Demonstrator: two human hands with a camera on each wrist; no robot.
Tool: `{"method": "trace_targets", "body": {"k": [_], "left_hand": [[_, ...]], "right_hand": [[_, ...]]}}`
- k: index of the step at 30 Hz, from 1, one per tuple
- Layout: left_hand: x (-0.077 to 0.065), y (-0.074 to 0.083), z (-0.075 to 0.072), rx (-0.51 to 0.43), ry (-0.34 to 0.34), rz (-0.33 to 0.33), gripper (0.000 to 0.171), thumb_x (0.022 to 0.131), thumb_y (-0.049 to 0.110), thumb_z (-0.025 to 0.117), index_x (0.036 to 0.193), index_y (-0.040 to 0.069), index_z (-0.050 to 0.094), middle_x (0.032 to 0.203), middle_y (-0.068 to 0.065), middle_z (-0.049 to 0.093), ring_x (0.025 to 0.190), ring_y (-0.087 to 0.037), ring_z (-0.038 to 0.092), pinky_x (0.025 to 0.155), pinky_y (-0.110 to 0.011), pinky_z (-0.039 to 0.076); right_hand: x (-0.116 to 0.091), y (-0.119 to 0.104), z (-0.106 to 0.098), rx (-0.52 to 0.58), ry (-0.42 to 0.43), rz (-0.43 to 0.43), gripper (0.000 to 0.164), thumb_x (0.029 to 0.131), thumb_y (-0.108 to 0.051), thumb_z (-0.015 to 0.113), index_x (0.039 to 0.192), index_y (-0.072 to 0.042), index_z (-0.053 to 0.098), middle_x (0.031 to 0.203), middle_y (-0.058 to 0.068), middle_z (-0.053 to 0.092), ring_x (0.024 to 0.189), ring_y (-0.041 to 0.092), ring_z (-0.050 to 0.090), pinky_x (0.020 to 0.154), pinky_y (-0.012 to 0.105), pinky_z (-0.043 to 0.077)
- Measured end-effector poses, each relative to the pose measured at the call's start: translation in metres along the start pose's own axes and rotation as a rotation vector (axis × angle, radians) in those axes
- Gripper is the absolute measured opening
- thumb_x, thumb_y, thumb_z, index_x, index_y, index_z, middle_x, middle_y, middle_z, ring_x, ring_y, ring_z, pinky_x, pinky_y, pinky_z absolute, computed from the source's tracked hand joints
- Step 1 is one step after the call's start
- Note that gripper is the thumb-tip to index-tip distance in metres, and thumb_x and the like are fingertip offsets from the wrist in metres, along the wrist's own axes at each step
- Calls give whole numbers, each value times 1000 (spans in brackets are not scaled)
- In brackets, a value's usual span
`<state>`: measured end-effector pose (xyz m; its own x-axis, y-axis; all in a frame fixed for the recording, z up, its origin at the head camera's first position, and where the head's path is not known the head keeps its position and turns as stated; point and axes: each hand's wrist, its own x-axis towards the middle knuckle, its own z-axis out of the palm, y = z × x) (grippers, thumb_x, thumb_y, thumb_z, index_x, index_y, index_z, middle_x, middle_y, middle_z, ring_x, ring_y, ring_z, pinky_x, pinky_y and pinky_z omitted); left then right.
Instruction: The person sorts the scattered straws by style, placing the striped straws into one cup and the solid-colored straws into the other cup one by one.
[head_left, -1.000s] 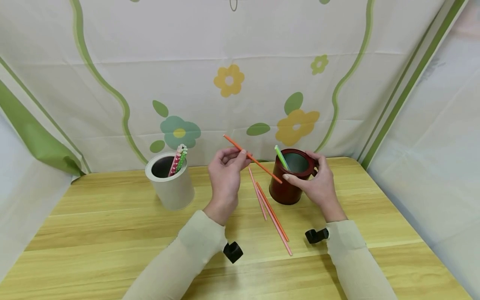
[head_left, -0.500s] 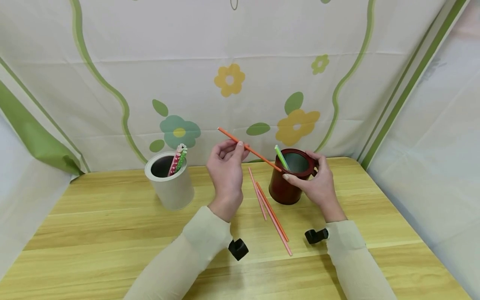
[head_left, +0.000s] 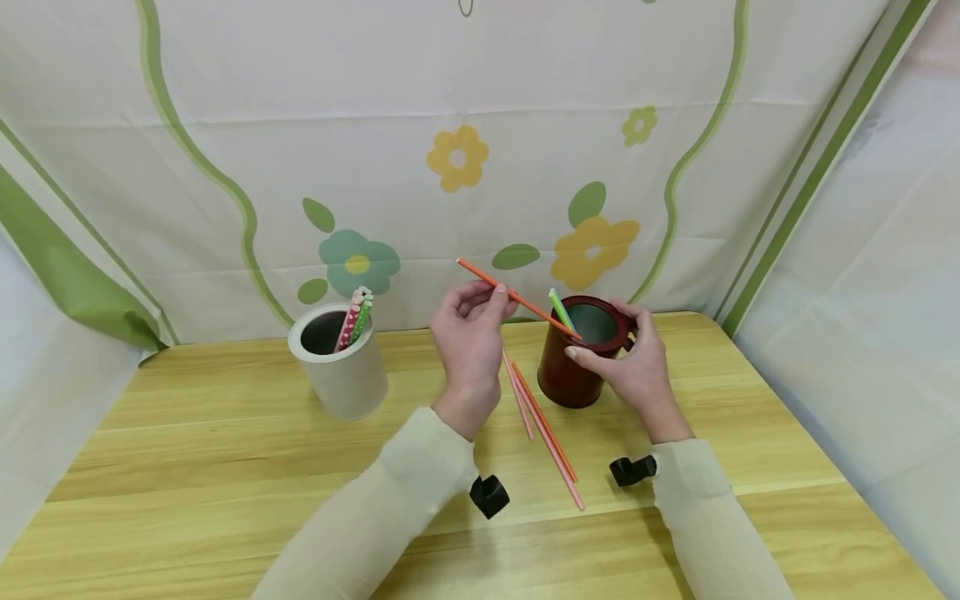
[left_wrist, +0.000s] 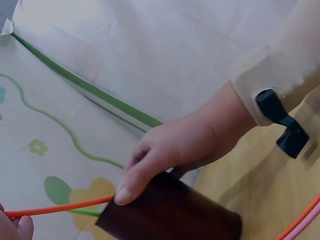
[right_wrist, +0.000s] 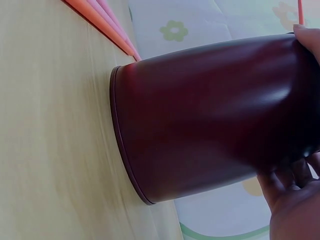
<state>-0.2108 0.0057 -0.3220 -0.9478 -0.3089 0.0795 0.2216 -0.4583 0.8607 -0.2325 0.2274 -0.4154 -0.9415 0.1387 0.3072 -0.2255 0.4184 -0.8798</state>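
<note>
My left hand (head_left: pixel 472 346) pinches an orange straw (head_left: pixel 480 272) between thumb and fingers. The straw slants down to the right, its lower tip at the rim of a dark red mug (head_left: pixel 573 375). Around the mug's upper right side my right hand (head_left: pixel 637 362) grips, thumb on the near rim and fingers toward the handle. Green and bluish straws (head_left: pixel 558 310) lean inside this mug. In the left wrist view the orange straw (left_wrist: pixel 65 206) reaches the rim beside the right thumb. The mug (right_wrist: pixel 200 120) stands upright on the table, filling much of the right wrist view.
Pink straws (head_left: pixel 566 479) and an orange straw (head_left: pixel 551 433) lie on the wooden table (head_left: pixel 225 483) between the forearms. At the left stands a white mug (head_left: pixel 347 383) holding pink and green dotted straws (head_left: pixel 356 321). A flowered curtain (head_left: pixel 450 75) hangs behind the table.
My left hand has moved right with the orange straw, bringing its lower tip from in front of the red mug up to the rim. My right hand keeps its hold on the mug.
</note>
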Motion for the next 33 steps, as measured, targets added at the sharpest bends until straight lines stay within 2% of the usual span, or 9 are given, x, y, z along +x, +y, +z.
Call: {"method": "trace_targets", "body": {"k": [7,14,19,26,33], "left_hand": [[-3,-20,10,31,-55,-49,15,95,-5,76,109,-3,70,98,-11,73,85,-15,76,90,-37,69],[-4,-37,16,75,-71,-63,15,92,-8,77,104,-1,71,96,-11,74,86,-19,77,85,-30,68],[-4,-45,16,156,-81,-27,14,91,-4,80,102,2,72,99,-10,76,85,-11,75,85,-28,66],[-5,-53,16,181,-95,14,15,89,-6,80,99,1,73,99,-11,77,87,-14,74,82,-25,65],[-5,-56,18,251,-117,41,14,90,-3,81,101,3,73,102,-11,78,89,-13,74,80,-23,64]], "right_hand": [[0,1,1,-7,14,-6,97,81,-26,96,158,-7,40,160,9,50,138,22,50,119,50,48],[0,1,1,-6,17,-3,98,81,-27,96,158,-6,39,160,10,50,139,24,49,119,52,48],[0,1,1,-9,19,-8,98,81,-27,96,158,-7,40,160,9,50,138,22,50,117,50,49],[-1,0,2,-2,15,-15,96,82,-25,95,158,-7,39,160,10,49,139,24,49,117,50,49],[-1,1,2,3,18,-23,97,82,-25,96,158,-7,39,160,10,49,139,25,49,118,53,48]]}}
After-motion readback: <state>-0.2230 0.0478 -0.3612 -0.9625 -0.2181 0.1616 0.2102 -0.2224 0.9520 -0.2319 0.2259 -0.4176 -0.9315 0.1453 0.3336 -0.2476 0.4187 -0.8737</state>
